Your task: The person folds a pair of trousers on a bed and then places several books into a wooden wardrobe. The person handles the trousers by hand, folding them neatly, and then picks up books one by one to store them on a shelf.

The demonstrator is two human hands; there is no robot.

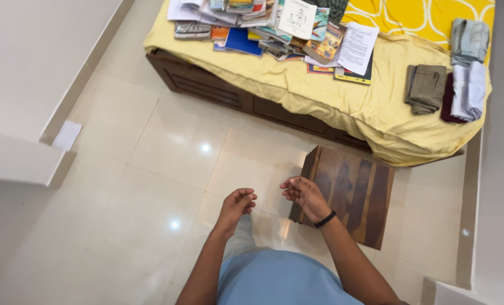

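My left hand (236,204) and right hand (304,195) half-curled, empty, near each other, not touching. Wooden stool (351,195) just beside right hand. Pale tiled floor (167,169) below; bed (342,96) beyond, books (274,25) piled, folded clothes (449,85).

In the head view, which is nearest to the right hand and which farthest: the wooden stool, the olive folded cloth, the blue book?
From the right hand:
1. Wooden stool, right beside the hand, on the floor.
2. Olive folded cloth, on the bed, up and to the right.
3. Blue book, on the bed among the pile, up and to the left.
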